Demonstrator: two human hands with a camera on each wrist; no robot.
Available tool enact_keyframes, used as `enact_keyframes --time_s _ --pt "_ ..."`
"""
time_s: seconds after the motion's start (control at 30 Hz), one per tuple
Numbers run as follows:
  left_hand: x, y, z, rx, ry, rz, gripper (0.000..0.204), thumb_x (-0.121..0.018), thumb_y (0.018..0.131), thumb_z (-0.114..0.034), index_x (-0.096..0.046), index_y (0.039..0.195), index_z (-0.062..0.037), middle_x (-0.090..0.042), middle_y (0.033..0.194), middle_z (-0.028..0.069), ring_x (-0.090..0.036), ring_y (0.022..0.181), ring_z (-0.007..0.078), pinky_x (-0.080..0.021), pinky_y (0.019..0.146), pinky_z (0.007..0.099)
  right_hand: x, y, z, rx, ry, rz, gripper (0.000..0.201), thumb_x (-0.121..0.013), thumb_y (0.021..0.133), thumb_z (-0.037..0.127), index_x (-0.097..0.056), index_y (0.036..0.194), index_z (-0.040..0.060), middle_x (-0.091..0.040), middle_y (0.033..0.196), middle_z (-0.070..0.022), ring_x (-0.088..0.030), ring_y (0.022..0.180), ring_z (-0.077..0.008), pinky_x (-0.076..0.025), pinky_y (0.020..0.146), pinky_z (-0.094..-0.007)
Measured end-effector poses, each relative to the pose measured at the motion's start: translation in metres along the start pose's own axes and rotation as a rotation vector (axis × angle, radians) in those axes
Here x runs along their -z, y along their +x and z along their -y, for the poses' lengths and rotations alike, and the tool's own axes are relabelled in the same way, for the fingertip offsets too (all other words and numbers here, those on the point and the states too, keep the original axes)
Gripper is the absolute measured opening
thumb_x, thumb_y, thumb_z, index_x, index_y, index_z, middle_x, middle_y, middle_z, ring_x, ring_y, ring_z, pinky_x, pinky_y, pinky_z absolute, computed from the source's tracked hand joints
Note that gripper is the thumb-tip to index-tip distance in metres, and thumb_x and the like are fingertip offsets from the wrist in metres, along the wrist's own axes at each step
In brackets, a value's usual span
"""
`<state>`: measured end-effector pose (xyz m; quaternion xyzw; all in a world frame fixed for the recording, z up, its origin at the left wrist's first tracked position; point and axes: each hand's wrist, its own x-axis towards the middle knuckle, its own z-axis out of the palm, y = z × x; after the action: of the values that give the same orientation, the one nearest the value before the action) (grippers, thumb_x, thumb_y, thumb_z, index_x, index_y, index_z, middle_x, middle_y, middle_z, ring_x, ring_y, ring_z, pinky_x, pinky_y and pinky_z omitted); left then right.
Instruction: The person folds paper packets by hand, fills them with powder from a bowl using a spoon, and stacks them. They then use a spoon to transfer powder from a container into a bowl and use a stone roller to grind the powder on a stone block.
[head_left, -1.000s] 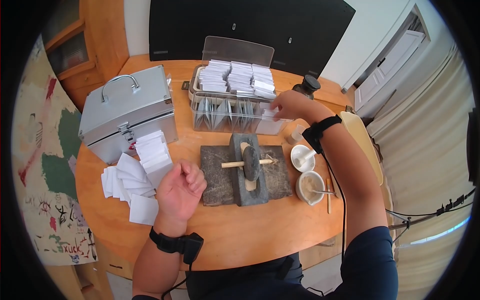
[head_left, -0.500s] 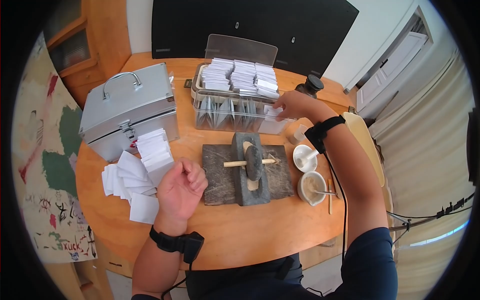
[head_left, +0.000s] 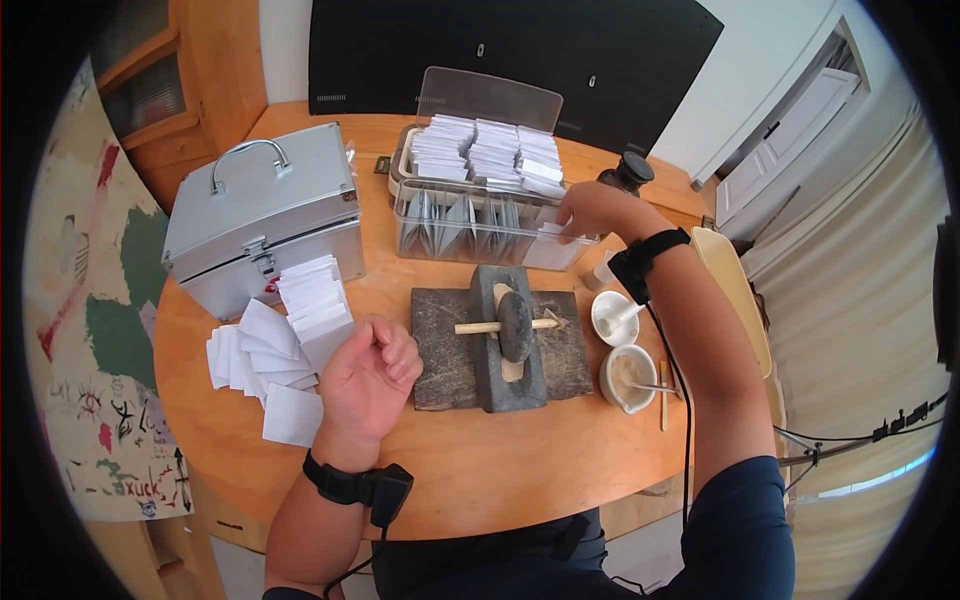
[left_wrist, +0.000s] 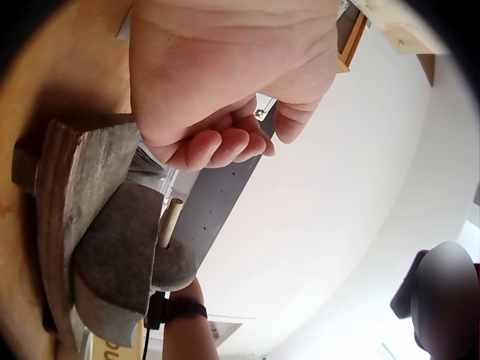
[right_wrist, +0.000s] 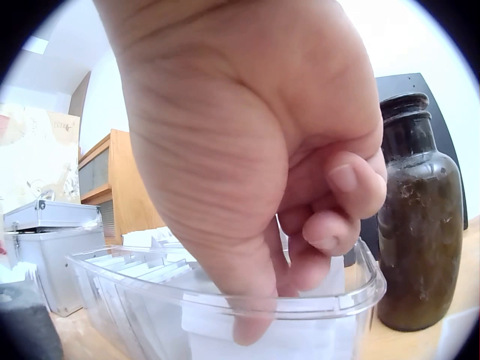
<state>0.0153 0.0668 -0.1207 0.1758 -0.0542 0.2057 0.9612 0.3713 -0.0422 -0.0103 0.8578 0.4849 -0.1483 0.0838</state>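
Observation:
My right hand (head_left: pixel 597 212) reaches down into the right end of a clear plastic bin (head_left: pixel 415 245). In the right wrist view its thumb is on the near side of a white paper packet (right_wrist: pixel 217 334), with the other fingers curled behind; they pinch it at the top. Folded grey-white packets (head_left: pixel 455 222) stand upright in the same bin. My left hand (head_left: pixel 370 385) is held palm up beside the stone slab, fingers loosely curled and holding nothing. A boat-shaped stone grinding trough (head_left: pixel 487 375) with a stone wheel (head_left: pixel 516 325) on a wooden axle rests on the slab (head_left: pixel 440 350).
Behind the bin stands another container of white packets (head_left: pixel 470 145). A silver case (head_left: pixel 260 190) and a pile of white packets (head_left: pixel 275 350) lie left. To the right are a dark glass jar (right_wrist: pixel 421 225), a small mortar (head_left: pixel 605 310) with pestle and a bowl of powder (head_left: pixel 625 375).
The head view has shifted slightly, so the table things appear a little further right. My right hand stays at the bin's right end, and my left hand has kept its pose.

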Motion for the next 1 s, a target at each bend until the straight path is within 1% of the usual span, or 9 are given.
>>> enact_keyframes --time_s 0.03,0.1,0.2,0.43,0.5,0.53,0.6,0.7,1.0 --pt "0.000 0.000 0.000 -0.001 0.001 0.005 0.020 -0.048 0.099 -0.025 -0.053 0.093 -0.0056 -0.046 0.078 0.0037 -0.042 0.068 0.0150 -0.037 0.063 0.0282 0.001 -0.002 0.003 -0.001 0.001 0.002 0.038 -0.081 0.074 0.027 -0.074 0.104 0.0058 -0.072 0.098 -0.0130 -0.069 0.089 -0.0274 -0.054 0.076 -0.0361" --pt "-0.001 0.000 0.000 -0.003 -0.002 -0.007 0.020 -0.048 0.099 -0.025 -0.053 0.093 -0.0057 -0.046 0.078 0.0036 -0.043 0.068 0.0151 -0.037 0.063 0.0283 0.006 -0.008 0.013 -0.007 -0.097 -0.002 0.028 -0.080 0.074 0.027 -0.077 0.094 0.0081 -0.073 0.090 -0.0115 -0.069 0.084 -0.0271 -0.053 0.075 -0.0365" --pt "-0.001 0.000 -0.001 -0.007 -0.001 -0.023 0.020 -0.048 0.099 -0.025 -0.053 0.093 -0.0059 -0.046 0.079 0.0035 -0.043 0.069 0.0151 -0.037 0.063 0.0284 0.008 -0.015 0.021 -0.052 -0.155 -0.050 0.027 -0.081 0.071 0.027 -0.075 0.090 0.0093 -0.073 0.090 -0.0114 -0.069 0.089 -0.0287 -0.054 0.077 -0.0374" --pt "-0.001 0.001 0.000 -0.004 0.010 -0.027 0.020 -0.048 0.099 -0.025 -0.053 0.092 -0.0062 -0.046 0.078 0.0031 -0.043 0.069 0.0150 -0.037 0.063 0.0281 -0.001 -0.014 0.007 0.007 -0.139 -0.109 0.025 -0.080 0.072 0.027 -0.076 0.089 0.0095 -0.073 0.088 -0.0101 -0.068 0.088 -0.0272 -0.053 0.077 -0.0375" --pt "-0.001 0.001 0.000 -0.003 0.015 -0.026 0.020 -0.048 0.099 -0.025 -0.053 0.092 -0.0062 -0.046 0.078 0.0031 -0.043 0.068 0.0149 -0.037 0.063 0.0281 -0.003 -0.013 0.004 0.079 -0.078 -0.125 0.028 -0.080 0.073 0.026 -0.075 0.095 0.0097 -0.073 0.090 -0.0094 -0.068 0.088 -0.0266 -0.053 0.078 -0.0364" --pt "0.000 0.001 0.000 -0.003 0.018 -0.027 0.020 -0.048 0.099 -0.025 -0.053 0.092 -0.0062 -0.046 0.078 0.0031 -0.042 0.068 0.0149 -0.037 0.062 0.0280 -0.002 -0.015 0.003 0.077 -0.077 -0.126 0.028 -0.080 0.073 0.026 -0.075 0.095 0.0097 -0.073 0.090 -0.0094 -0.068 0.088 -0.0266 -0.053 0.078 -0.0364" --pt "-0.001 0.001 -0.001 -0.004 0.017 -0.035 0.020 -0.048 0.099 -0.025 -0.053 0.092 -0.0063 -0.046 0.078 0.0030 -0.042 0.068 0.0148 -0.037 0.062 0.0280 0.001 -0.017 0.003 0.091 0.012 -0.193 0.035 -0.079 0.074 0.024 -0.073 0.105 0.0099 -0.073 0.094 -0.0087 -0.068 0.089 -0.0266 -0.053 0.079 -0.0363" --pt "-0.002 0.000 -0.001 -0.011 0.017 -0.054 0.020 -0.048 0.099 -0.025 -0.053 0.092 -0.0064 -0.045 0.078 0.0030 -0.042 0.068 0.0147 -0.037 0.063 0.0279 0.004 -0.020 0.005 0.084 -0.022 -0.195 0.041 -0.078 0.076 0.025 -0.071 0.113 0.0104 -0.072 0.096 -0.0081 -0.068 0.091 -0.0266 -0.052 0.079 -0.0366" --pt "-0.002 0.000 -0.002 -0.010 0.003 -0.058 0.021 -0.048 0.099 -0.025 -0.052 0.090 -0.0062 -0.045 0.077 0.0035 -0.042 0.068 0.0154 -0.036 0.063 0.0284 0.004 -0.020 0.007 0.116 -0.029 -0.176 0.040 -0.080 0.075 0.025 -0.072 0.110 0.0063 -0.072 0.091 -0.0098 -0.068 0.086 -0.0248 -0.051 0.074 -0.0346"
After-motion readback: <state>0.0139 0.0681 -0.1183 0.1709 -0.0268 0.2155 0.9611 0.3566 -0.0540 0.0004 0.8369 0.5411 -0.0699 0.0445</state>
